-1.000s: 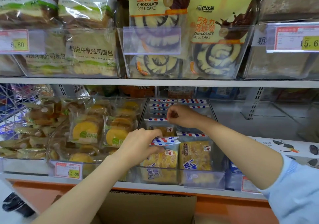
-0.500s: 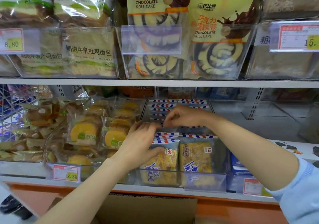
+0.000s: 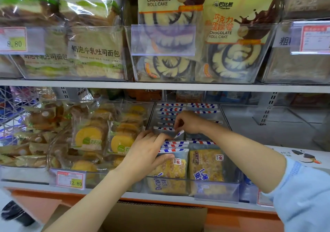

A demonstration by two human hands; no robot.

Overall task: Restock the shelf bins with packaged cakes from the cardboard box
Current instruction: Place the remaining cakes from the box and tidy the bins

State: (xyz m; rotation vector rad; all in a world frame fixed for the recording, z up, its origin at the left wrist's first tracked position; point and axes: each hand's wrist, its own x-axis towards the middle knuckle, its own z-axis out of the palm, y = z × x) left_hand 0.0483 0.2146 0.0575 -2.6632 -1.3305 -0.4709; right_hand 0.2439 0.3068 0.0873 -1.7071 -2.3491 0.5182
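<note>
Shop shelf [image 3: 157, 197], lower tier: clear bin [image 3: 178, 179] of cakes [image 3: 173, 169] at front edge. Grips front cakes with left hand [image 3: 148, 153], pinches top of striped pack [image 3: 179, 134] mid-bin with right hand [image 3: 189, 122]. Box [image 3: 151, 217] below.

Clear plastic shelf bin [image 3: 230, 178] is sitting on the lower shelf, centre. Packaged cakes [image 3: 205, 165], yellow slabs in clear wrappers with blue lettering and red, white and blue striped top seams, are standing upright in it in two rows running front to back. Left hand [image 3: 148, 153] is gripping the front packs of the left row between fingers and thumb. Right hand [image 3: 189, 122] is pinching the striped seam of one tilted pack [image 3: 179, 134] just behind them. Brown cardboard box [image 3: 153, 215] is standing below the shelf edge, contents not visible.
</note>
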